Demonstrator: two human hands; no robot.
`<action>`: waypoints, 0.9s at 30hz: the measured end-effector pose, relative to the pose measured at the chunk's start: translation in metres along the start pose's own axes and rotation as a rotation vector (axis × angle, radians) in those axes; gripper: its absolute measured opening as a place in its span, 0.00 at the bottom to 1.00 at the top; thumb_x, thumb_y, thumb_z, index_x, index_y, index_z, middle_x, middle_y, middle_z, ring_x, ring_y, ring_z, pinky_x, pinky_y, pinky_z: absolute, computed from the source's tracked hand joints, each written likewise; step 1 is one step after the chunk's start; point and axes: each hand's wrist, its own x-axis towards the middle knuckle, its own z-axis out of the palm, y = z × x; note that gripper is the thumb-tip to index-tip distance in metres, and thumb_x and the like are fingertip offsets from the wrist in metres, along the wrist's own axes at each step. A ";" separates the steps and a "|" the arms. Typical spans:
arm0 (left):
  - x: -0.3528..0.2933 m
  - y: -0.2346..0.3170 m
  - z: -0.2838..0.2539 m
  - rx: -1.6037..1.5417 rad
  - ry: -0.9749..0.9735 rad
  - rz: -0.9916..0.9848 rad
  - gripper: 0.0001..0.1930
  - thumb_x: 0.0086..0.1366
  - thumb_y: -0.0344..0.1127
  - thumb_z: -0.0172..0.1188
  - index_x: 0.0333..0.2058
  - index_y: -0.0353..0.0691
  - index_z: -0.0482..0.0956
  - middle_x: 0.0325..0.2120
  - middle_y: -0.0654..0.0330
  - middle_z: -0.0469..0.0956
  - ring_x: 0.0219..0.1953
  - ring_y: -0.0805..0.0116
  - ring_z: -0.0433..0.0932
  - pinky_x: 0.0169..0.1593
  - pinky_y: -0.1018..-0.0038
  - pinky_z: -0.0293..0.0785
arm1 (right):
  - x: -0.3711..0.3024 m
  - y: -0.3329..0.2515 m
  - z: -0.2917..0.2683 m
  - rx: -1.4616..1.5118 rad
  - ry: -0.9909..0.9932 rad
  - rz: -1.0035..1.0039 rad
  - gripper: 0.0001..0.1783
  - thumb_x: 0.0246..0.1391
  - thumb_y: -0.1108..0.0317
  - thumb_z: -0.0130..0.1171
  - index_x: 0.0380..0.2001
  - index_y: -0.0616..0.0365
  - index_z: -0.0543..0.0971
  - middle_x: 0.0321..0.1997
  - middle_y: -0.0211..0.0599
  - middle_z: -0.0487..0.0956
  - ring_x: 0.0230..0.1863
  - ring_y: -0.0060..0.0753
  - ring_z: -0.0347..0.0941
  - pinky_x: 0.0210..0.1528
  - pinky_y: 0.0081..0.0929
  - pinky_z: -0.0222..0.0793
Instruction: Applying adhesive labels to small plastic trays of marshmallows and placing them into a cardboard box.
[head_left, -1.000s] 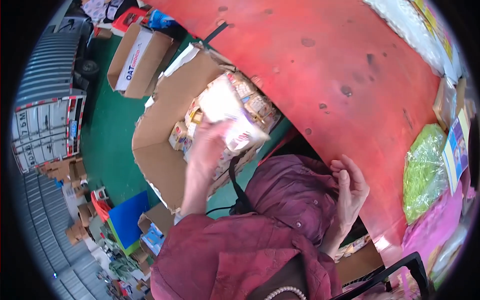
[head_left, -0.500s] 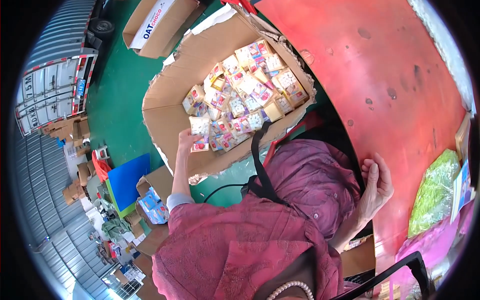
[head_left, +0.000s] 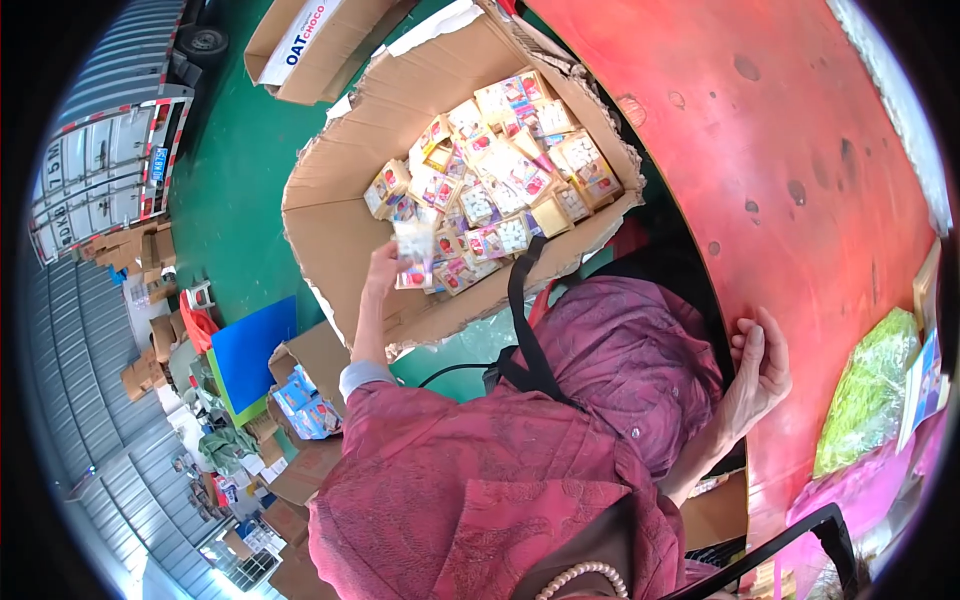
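My left hand [head_left: 383, 268] is inside a large torn-edged cardboard box [head_left: 330, 215], its fingers closed on one edge of a small clear-fronted packet [head_left: 414, 243] with white pieces showing and a red-and-purple part below. The packet is smeared by motion. Around and beyond it lie many similar packets [head_left: 515, 170], heaped in the box. Over at the right, my right hand [head_left: 764, 360] rests by the edge of a red tabletop [head_left: 780, 130]. Its fingers are loosely bent and apart, with nothing in them.
Another cardboard box [head_left: 310, 50] stands beyond the big one on the green floor [head_left: 235, 190]. To the left are a blue board [head_left: 255, 355] and a carton of blue packs [head_left: 308, 403]. Yellow-green plastic wrapping [head_left: 868, 385] lies on the table's right side. A truck [head_left: 110, 140] is parked far left.
My left hand has shifted a little to the right and upward in the picture, carrying the packet with it. My right hand stays by the table edge, hardly changed.
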 end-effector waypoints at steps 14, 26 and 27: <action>0.047 -0.029 0.049 0.482 -0.045 0.330 0.37 0.40 0.35 0.70 0.51 0.37 0.64 0.42 0.51 0.73 0.47 0.54 0.71 0.52 0.62 0.66 | 0.009 0.000 -0.009 -0.112 -0.035 -0.217 0.10 0.48 0.81 0.53 0.35 0.65 0.77 0.25 0.34 0.76 0.25 0.19 0.71 0.26 0.16 0.67; 0.078 0.047 0.032 0.859 0.627 0.355 0.29 0.47 0.37 0.64 0.46 0.25 0.69 0.39 0.39 0.73 0.40 0.46 0.74 0.42 0.61 0.71 | 0.006 -0.003 -0.054 0.078 -0.148 -0.283 0.08 0.49 0.77 0.53 0.35 0.65 0.75 0.27 0.41 0.76 0.28 0.34 0.75 0.30 0.25 0.70; 0.094 0.059 0.012 0.540 0.707 0.444 0.24 0.50 0.37 0.62 0.42 0.25 0.71 0.35 0.40 0.75 0.37 0.47 0.75 0.40 0.61 0.72 | 0.008 -0.008 -0.066 0.068 -0.163 -0.317 0.09 0.48 0.76 0.54 0.35 0.64 0.75 0.28 0.42 0.76 0.29 0.39 0.75 0.32 0.28 0.70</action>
